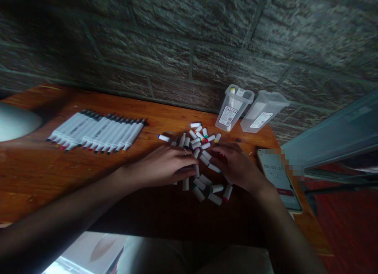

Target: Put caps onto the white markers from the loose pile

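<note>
Several loose white marker caps (202, 144) with coloured ends lie scattered on the wooden table (44, 175). My left hand (168, 165) lies palm down on the left side of the pile, fingers stretched over the caps, a ring on one finger. My right hand (236, 165) rests on the right side, fingers curved and reaching into the caps. Neither hand visibly grips anything. To the far left, a row of uncapped white markers (97, 132) lies side by side, tips toward me.
Two clear plastic marker boxes (234, 106) (262, 110) lean against the stone wall at the back. A phone (279, 177) lies at the table's right edge. A pale rounded object (14, 122) sits at far left. White paper (94, 250) lies below the table's front edge.
</note>
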The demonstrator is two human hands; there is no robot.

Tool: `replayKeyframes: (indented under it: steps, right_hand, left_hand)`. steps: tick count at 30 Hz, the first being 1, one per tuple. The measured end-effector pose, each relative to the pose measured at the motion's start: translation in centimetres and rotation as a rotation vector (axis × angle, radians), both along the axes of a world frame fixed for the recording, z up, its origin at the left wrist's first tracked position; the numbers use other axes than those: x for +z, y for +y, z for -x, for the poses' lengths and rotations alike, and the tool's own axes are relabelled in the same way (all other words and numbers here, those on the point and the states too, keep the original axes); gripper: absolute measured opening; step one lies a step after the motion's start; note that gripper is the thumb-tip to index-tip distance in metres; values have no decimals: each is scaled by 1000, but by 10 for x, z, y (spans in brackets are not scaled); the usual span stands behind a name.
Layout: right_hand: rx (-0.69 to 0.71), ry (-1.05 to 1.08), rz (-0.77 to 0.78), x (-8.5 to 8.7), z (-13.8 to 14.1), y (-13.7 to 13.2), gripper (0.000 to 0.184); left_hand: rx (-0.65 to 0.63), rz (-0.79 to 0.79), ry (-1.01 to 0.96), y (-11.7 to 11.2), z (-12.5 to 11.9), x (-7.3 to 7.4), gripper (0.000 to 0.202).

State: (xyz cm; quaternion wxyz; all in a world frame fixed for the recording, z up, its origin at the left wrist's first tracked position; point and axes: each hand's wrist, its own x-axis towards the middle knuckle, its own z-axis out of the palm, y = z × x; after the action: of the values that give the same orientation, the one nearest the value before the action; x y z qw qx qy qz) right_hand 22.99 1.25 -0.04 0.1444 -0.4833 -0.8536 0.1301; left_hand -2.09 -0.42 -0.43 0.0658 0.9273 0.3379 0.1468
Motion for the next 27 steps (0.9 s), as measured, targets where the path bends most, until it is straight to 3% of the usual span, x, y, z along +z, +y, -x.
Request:
replayKeyframes:
  steps: [19, 27]
  right_hand:
    - [10, 34, -24, -1, -3, 4, 24]
    - [-26, 41, -34, 4, -5, 4, 36]
  left_hand:
    - [-44, 4, -53, 1, -1, -2, 25]
    - [-26, -3, -81, 2, 0, -2, 25]
